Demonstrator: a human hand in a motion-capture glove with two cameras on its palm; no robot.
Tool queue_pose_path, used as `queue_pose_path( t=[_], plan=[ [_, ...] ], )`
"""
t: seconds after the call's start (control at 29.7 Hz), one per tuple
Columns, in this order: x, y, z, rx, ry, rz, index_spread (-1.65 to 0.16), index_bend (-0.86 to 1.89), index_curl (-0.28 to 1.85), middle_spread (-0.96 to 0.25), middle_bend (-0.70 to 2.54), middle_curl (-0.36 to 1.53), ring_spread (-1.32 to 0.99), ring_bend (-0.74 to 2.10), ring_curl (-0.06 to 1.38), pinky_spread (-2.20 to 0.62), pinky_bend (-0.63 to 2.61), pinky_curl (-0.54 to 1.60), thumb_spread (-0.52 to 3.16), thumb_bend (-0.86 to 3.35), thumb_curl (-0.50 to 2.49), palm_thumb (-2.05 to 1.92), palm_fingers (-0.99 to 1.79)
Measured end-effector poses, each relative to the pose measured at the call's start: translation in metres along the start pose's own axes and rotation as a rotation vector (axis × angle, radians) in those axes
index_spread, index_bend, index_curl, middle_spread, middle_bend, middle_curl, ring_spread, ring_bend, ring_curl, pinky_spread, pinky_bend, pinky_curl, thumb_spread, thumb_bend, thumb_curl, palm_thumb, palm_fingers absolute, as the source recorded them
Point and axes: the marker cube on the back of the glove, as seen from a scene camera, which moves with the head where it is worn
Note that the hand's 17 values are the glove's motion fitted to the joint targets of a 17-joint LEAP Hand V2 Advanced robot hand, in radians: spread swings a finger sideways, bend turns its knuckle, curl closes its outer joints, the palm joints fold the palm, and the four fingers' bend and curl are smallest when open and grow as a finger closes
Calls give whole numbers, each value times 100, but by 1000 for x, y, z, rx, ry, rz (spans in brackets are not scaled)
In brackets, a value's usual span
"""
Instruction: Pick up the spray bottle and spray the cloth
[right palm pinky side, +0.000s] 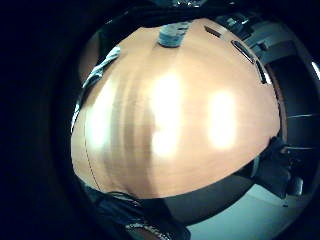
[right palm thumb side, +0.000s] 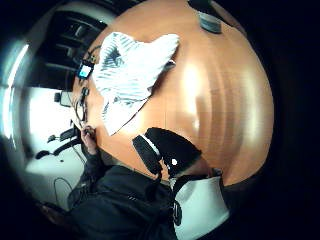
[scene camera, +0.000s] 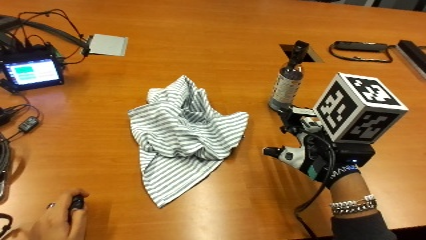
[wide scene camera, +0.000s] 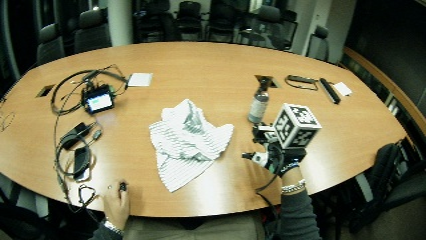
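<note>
The gloved right hand (scene camera: 313, 150) is held above the table (scene camera: 219, 35) near its near edge, fingers relaxed and extended, grasping nothing. The spray bottle (scene camera: 287, 80) is stood upright just beyond it. The striped cloth (scene camera: 183, 132) is spread mid-table, apart.

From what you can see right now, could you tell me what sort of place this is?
Most likely an office meeting room: a large oval wooden table, office chairs ringing it, and cable ports set into the tabletop.
</note>
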Motion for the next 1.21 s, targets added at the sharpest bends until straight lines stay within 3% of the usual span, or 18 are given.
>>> queue_pose_path(
  t=[0.27, 0.67, 1.21],
  plan=[
    [5, 4, 11, -23, 10, 10, -33, 22, 17, -6, 24, 14, -3, 22, 11, 20, 34, 16, 71, 12, 12, 33, 38],
    [-35, -39, 12, -44, 46, -72, -39, 17, 23, -6, 20, 21, -3, 26, 17, 24, 31, 22, 93, 7, 18, 41, 41],
    [28, -115, 1, 41, 60, 76, -38, 12, 25, -8, 20, 28, -6, 40, 25, 24, 32, 27, 110, 8, 25, 60, 63]
  ],
)
